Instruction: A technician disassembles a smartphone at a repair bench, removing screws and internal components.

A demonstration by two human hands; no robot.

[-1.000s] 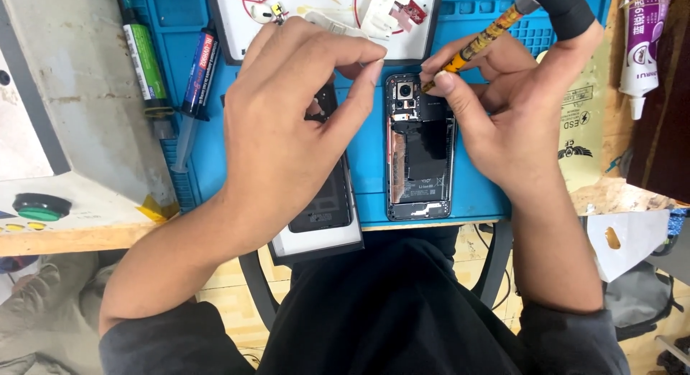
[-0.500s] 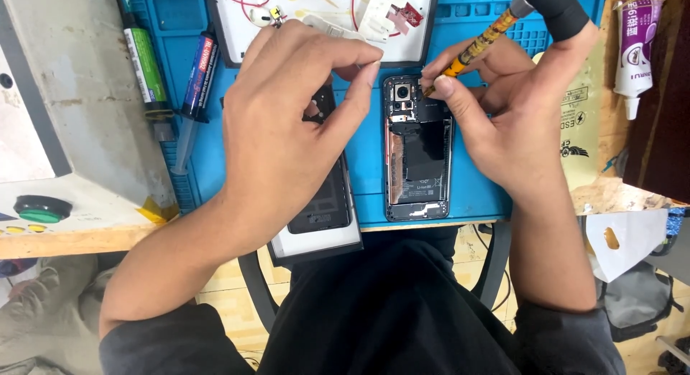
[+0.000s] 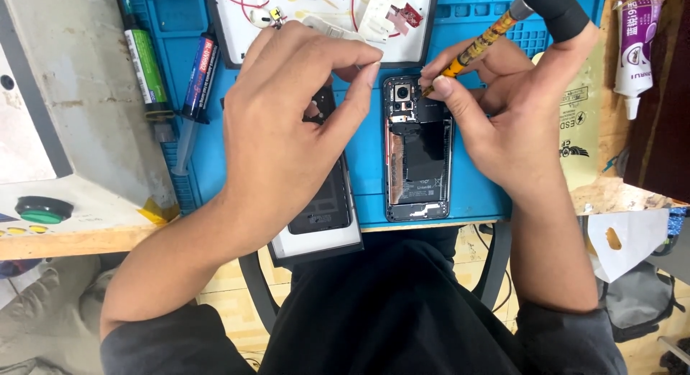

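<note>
Screwdriver (image 3: 480,46) work sits at the top of the opened phone (image 3: 418,149), which lies flat on the blue mat (image 3: 370,159) near the worktop's front edge, its back off and battery showing. The right hand (image 3: 517,123) has its fingers closed around the yellow-patterned shaft, pinching it low by the tip, which meets the phone just beside the camera module. The left hand (image 3: 287,138) hovers over the second, darker phone part (image 3: 327,202), thumb and forefinger pinched together; whether they hold a tiny piece I cannot tell. To do this step well, I judge the tip should stand square in the screw head with light downward pressure, the pinch kept low for control, and the other hand steadying the frame so it cannot slide on the mat. By count: two hands, one screwdriver, one opened phone, one separate dark phone part resting on a pale tray (image 3: 316,242), two tubes (image 3: 147,70) lying side by side at the mat's left, one white-and-purple tube (image 3: 635,41) at the far right, one green button (image 3: 44,210) on the left unit.
</note>
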